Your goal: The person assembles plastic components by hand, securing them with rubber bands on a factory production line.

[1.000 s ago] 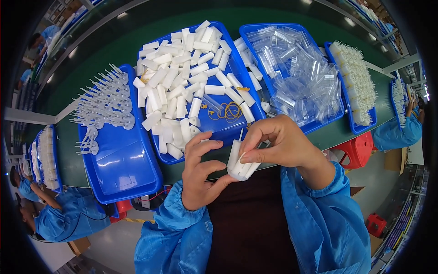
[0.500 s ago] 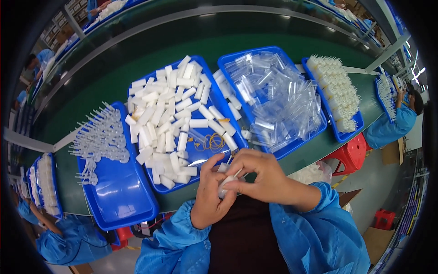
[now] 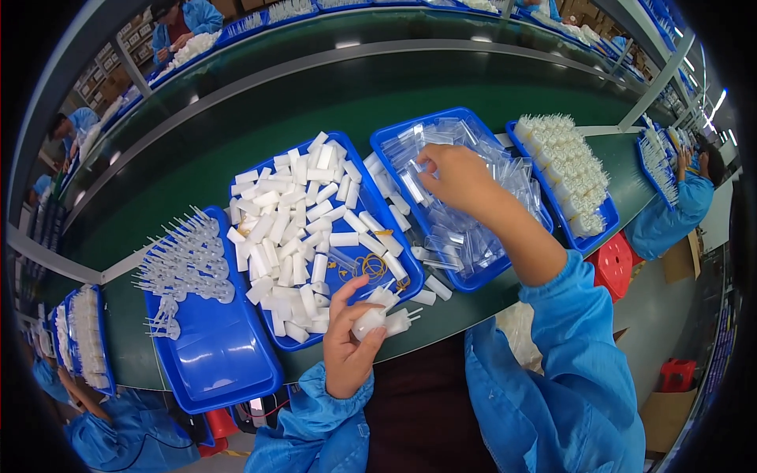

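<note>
Presently, the grip of the left hand (image 3: 349,347) is closed on a white assembly (image 3: 397,322), whose round base (image 3: 368,322) sits between thumb and fingers and whose thin pins (image 3: 416,313) point to the right. This hand is left of the tube tray (image 3: 430,118), on the person's side of it. The grip of the right hand (image 3: 460,177) is curled down over the tube tray itself; whether it pinches something, I cannot tell. The clear tubes (image 3: 453,229) lie directly below and around it, their long axes turned in many directions, so the right hand is clearly the nearer one; from the left hand they are farther out and to the right. Left of the tube tray stands the block tray (image 3: 364,175) with white blocks (image 3: 284,229) and yellow rubber bands (image 3: 371,266). Right of it stands a tray of packed white pieces (image 3: 609,215). The green counter (image 3: 449,317) carries all these trays.
</note>
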The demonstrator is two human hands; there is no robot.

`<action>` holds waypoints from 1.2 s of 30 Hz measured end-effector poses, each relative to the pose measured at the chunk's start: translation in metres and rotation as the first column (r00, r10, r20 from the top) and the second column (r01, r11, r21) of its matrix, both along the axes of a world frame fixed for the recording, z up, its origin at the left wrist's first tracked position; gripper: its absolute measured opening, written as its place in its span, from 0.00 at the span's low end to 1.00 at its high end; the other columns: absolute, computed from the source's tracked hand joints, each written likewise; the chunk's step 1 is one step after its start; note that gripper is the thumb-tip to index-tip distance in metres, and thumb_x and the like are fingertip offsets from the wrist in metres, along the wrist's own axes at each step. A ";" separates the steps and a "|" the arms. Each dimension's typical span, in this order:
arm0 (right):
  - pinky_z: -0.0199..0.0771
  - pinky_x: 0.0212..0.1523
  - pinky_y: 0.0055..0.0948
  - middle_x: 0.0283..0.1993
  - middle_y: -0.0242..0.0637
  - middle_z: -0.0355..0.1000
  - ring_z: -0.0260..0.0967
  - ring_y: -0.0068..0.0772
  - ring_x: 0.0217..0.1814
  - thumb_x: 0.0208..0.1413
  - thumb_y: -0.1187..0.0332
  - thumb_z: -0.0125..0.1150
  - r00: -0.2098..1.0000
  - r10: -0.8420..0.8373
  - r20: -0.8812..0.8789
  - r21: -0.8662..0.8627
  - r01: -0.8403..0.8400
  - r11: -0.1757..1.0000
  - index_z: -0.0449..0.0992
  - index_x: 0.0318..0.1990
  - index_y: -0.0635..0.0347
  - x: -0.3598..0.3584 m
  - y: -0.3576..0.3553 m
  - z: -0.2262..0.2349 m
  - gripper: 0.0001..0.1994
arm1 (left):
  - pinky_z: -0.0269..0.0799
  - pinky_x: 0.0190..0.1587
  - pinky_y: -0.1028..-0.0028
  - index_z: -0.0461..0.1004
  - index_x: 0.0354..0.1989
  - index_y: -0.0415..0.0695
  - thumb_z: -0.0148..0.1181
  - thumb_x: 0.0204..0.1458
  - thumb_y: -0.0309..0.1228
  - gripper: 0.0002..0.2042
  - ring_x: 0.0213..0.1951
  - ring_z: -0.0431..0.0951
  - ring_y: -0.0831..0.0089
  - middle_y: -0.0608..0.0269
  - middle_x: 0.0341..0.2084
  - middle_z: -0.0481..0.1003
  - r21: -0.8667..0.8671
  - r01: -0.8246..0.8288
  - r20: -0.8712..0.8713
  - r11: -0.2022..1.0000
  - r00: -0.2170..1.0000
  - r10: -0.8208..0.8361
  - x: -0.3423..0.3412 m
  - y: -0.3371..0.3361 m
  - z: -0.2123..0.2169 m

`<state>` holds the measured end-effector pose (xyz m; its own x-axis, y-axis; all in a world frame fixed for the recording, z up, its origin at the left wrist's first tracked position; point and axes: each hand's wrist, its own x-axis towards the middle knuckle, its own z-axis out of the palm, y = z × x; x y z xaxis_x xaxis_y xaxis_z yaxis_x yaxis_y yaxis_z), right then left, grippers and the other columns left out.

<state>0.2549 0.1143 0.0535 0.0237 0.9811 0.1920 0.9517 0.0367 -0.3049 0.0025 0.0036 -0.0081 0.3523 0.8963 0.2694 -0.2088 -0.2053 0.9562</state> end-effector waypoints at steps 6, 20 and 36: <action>0.73 0.40 0.38 0.36 0.43 0.74 0.72 0.45 0.42 0.46 0.63 0.60 0.969 -0.103 0.225 -0.226 0.154 0.962 0.70 0.44 0.54 -0.018 0.023 -0.008 0.16 | 0.60 0.51 0.74 0.70 0.39 0.39 0.54 0.49 0.23 0.09 0.51 0.64 0.69 0.53 0.55 0.58 -0.043 0.002 0.005 0.999 1.000 -0.002 -0.008 -0.005 0.003; 0.61 0.20 0.15 0.34 0.33 0.69 0.61 0.15 0.19 0.51 0.79 0.49 0.825 0.158 -0.543 0.030 -0.169 0.985 0.66 0.55 0.61 -0.045 -0.054 0.030 0.20 | 0.60 0.52 0.73 0.67 0.42 0.41 0.54 0.52 0.26 0.10 0.52 0.63 0.66 0.53 0.55 0.57 -0.033 -0.109 -0.048 0.994 0.993 0.107 -0.019 0.007 0.008; 0.58 0.22 0.11 0.33 0.29 0.66 0.61 0.10 0.26 0.52 0.81 0.55 -0.168 0.065 -0.984 0.082 -0.100 0.992 0.67 0.44 0.63 -0.084 -0.105 -0.020 0.12 | 0.63 0.50 0.70 0.70 0.43 0.41 0.56 0.51 0.26 0.11 0.49 0.64 0.65 0.51 0.58 0.52 -0.068 -0.081 -0.245 0.994 0.967 0.062 -0.007 -0.002 0.014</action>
<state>0.1713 0.0093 0.0335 0.0865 0.9959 0.0266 -0.4625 0.0638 -0.8843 -0.0045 0.0019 0.0056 0.3331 0.9361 0.1127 0.0437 -0.1347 0.9899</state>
